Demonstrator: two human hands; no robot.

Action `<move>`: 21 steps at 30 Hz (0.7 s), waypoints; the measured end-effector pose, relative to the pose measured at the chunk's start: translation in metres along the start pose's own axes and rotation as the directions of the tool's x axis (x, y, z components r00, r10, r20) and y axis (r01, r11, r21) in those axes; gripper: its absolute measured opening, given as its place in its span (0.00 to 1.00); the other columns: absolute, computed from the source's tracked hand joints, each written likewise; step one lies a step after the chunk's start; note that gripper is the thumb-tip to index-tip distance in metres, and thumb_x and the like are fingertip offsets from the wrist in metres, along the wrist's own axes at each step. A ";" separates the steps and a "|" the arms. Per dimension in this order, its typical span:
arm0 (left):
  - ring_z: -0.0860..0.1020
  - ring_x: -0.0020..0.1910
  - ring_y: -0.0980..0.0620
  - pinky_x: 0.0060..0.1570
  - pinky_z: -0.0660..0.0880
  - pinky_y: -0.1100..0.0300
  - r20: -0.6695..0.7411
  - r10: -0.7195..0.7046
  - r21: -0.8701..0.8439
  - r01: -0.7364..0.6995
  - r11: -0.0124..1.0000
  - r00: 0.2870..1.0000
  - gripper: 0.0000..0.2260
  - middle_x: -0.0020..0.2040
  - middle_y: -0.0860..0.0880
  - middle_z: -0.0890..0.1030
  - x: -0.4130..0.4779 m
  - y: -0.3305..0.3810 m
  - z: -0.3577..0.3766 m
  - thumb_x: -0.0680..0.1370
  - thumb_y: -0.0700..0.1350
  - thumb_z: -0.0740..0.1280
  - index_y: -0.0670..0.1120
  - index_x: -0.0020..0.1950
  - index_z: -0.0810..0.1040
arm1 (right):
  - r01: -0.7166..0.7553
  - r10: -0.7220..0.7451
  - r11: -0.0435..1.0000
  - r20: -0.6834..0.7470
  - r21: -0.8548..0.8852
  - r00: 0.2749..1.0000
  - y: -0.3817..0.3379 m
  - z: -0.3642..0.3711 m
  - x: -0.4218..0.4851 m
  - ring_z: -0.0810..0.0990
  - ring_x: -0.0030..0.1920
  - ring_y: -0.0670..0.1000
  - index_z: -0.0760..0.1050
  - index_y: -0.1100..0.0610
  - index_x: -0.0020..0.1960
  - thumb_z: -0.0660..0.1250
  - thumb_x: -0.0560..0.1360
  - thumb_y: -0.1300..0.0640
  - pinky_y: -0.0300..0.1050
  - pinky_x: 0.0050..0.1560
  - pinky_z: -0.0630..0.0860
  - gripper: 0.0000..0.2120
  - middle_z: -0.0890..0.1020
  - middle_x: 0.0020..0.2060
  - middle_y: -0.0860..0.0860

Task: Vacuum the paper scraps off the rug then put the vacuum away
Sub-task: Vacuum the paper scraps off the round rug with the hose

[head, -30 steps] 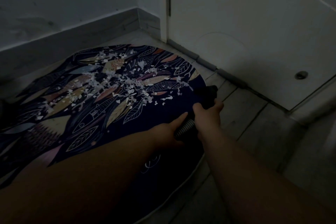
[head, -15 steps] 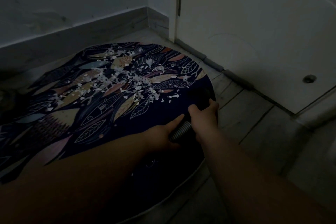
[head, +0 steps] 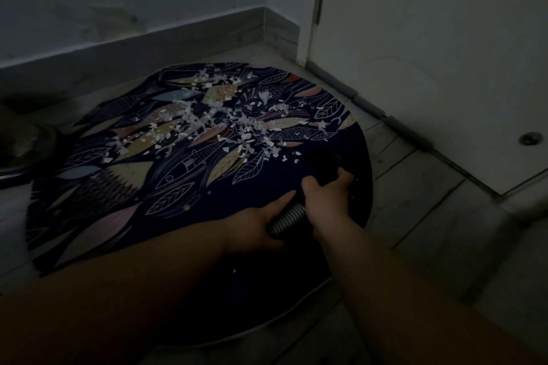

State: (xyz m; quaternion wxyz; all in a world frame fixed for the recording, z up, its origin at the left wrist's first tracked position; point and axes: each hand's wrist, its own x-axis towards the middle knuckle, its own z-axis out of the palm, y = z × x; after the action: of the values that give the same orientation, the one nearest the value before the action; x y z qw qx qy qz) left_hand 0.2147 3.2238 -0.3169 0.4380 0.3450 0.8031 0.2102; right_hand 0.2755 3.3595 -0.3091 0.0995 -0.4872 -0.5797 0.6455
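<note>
A round dark rug (head: pixel 124 187) with leaf and fish patterns lies on the floor. White paper scraps (head: pixel 234 124) are scattered over its far middle part. My right hand (head: pixel 327 198) grips the black nozzle end of the vacuum hose, whose tip (head: pixel 324 161) sits dark on the rug's right part, just short of the nearest scraps. My left hand (head: pixel 261 224) holds the ribbed grey vacuum hose (head: pixel 286 218) right behind it, index finger stretched along the hose. The vacuum's body is out of view.
A white door (head: pixel 430 53) with a grey draught strip (head: pixel 394 121) along its bottom stands at the right. A wall with a skirting board (head: pixel 148 47) runs behind the rug. A dark round object (head: pixel 17 151) sits at the left edge. Pale floor tiles (head: pixel 421 216) lie to the right.
Both hands and the hose nozzle have shifted left from the rug's right rim onto the rug, toward the scraps. The camera has turned slightly to the left.
</note>
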 end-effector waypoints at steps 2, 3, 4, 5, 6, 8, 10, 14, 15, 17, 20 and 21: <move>0.78 0.49 0.54 0.47 0.73 0.66 -0.008 0.001 0.012 -0.001 1.000 1.000 0.42 0.59 0.50 0.75 -0.008 -0.006 -0.001 0.76 0.48 0.68 0.68 0.72 0.38 | 0.011 -0.011 1.000 0.013 -0.007 1.000 0.001 0.006 -0.008 0.74 0.47 0.53 0.49 0.46 0.77 0.64 0.77 0.58 0.53 0.50 0.78 0.35 0.70 0.65 0.55; 0.78 0.49 0.54 0.46 0.73 0.67 -0.011 0.003 0.015 -0.002 1.000 1.000 0.42 0.59 0.50 0.75 -0.012 -0.010 -0.002 0.76 0.48 0.68 0.68 0.72 0.39 | 0.011 -0.011 1.000 0.024 -0.008 1.000 0.003 0.009 -0.011 0.75 0.47 0.53 0.49 0.46 0.77 0.64 0.77 0.58 0.53 0.50 0.78 0.35 0.70 0.64 0.55; 0.78 0.49 0.54 0.45 0.73 0.69 -0.011 0.003 0.015 -0.003 1.000 1.000 0.42 0.60 0.51 0.75 -0.017 -0.014 -0.002 0.76 0.48 0.68 0.68 0.73 0.39 | 0.006 -0.006 1.000 0.036 -0.009 0.999 0.005 0.013 -0.016 0.76 0.48 0.54 0.48 0.45 0.76 0.64 0.77 0.57 0.54 0.51 0.78 0.35 0.71 0.64 0.55; 0.79 0.48 0.55 0.44 0.72 0.71 -0.007 0.001 0.009 -0.001 1.000 1.000 0.42 0.61 0.51 0.75 -0.022 -0.018 -0.003 0.76 0.49 0.68 0.68 0.73 0.39 | -0.001 0.001 1.000 0.045 -0.008 0.999 0.007 0.018 -0.019 0.76 0.49 0.55 0.48 0.44 0.76 0.64 0.77 0.57 0.54 0.51 0.78 0.36 0.71 0.64 0.56; 0.78 0.47 0.57 0.42 0.72 0.73 -0.004 -0.001 -0.001 0.001 1.000 1.000 0.42 0.62 0.51 0.76 -0.027 -0.022 -0.004 0.76 0.49 0.68 0.68 0.73 0.39 | -0.005 0.005 1.000 0.052 -0.008 0.999 0.008 0.022 -0.022 0.76 0.49 0.55 0.47 0.44 0.76 0.64 0.77 0.57 0.53 0.50 0.78 0.36 0.71 0.64 0.57; 0.78 0.44 0.60 0.40 0.71 0.75 -0.013 -0.010 -0.017 0.010 1.000 1.000 0.42 0.61 0.52 0.76 -0.037 -0.031 -0.006 0.76 0.48 0.68 0.67 0.73 0.39 | -0.012 0.013 1.000 0.069 -0.016 0.997 0.010 0.033 -0.028 0.76 0.48 0.55 0.47 0.44 0.76 0.64 0.77 0.57 0.51 0.48 0.78 0.35 0.71 0.63 0.57; 0.77 0.43 0.62 0.40 0.70 0.76 -0.038 -0.015 -0.009 0.015 1.000 0.999 0.42 0.59 0.52 0.77 -0.045 -0.037 -0.009 0.76 0.47 0.68 0.66 0.74 0.39 | -0.026 0.029 0.999 0.093 -0.036 0.995 0.010 0.042 -0.031 0.77 0.48 0.56 0.46 0.44 0.76 0.64 0.77 0.56 0.53 0.50 0.78 0.35 0.72 0.62 0.57; 0.76 0.38 0.64 0.38 0.69 0.76 -0.068 -0.042 -0.047 0.039 0.998 0.997 0.43 0.48 0.56 0.78 -0.057 -0.050 -0.011 0.75 0.46 0.68 0.65 0.74 0.40 | -0.045 0.050 0.998 0.138 -0.040 0.989 0.011 0.059 -0.035 0.77 0.46 0.54 0.46 0.43 0.76 0.64 0.78 0.55 0.51 0.47 0.77 0.35 0.72 0.59 0.55; 0.76 0.39 0.64 0.39 0.70 0.76 -0.075 -0.050 -0.049 0.046 0.998 0.996 0.43 0.47 0.57 0.78 -0.060 -0.053 -0.012 0.75 0.46 0.68 0.65 0.74 0.40 | -0.047 0.053 0.998 0.146 -0.045 0.988 0.011 0.063 -0.036 0.76 0.44 0.53 0.47 0.44 0.76 0.64 0.78 0.55 0.50 0.45 0.76 0.34 0.72 0.59 0.55; 0.76 0.43 0.63 0.41 0.70 0.78 -0.093 -0.056 -0.040 0.052 0.998 0.994 0.43 0.50 0.56 0.78 -0.065 -0.056 -0.014 0.75 0.46 0.69 0.64 0.75 0.40 | -0.045 0.054 0.997 0.160 -0.062 0.986 0.011 0.069 -0.038 0.76 0.43 0.53 0.47 0.44 0.75 0.64 0.78 0.54 0.48 0.43 0.76 0.34 0.73 0.58 0.55; 0.77 0.48 0.60 0.48 0.69 0.74 -0.117 -0.068 -0.027 0.065 0.998 0.991 0.43 0.53 0.55 0.77 -0.073 -0.060 -0.017 0.75 0.47 0.69 0.62 0.75 0.39 | -0.034 0.049 0.996 0.195 -0.081 0.980 0.009 0.079 -0.041 0.76 0.42 0.52 0.48 0.44 0.75 0.63 0.78 0.54 0.45 0.38 0.74 0.33 0.73 0.54 0.54; 0.76 0.48 0.59 0.50 0.70 0.72 -0.121 -0.074 -0.030 0.071 0.997 0.990 0.43 0.52 0.55 0.77 -0.076 -0.062 -0.019 0.75 0.47 0.69 0.62 0.75 0.39 | -0.032 0.048 0.996 0.208 -0.081 0.977 0.009 0.083 -0.042 0.75 0.42 0.52 0.48 0.44 0.76 0.63 0.78 0.54 0.45 0.37 0.74 0.32 0.73 0.53 0.53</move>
State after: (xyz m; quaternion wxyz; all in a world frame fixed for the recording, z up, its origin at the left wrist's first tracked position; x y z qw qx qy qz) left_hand 0.2044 3.1252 -0.3039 0.3996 0.2966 0.8377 0.2250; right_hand 0.2388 3.2735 -0.3073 0.0061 -0.4314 -0.6015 0.6723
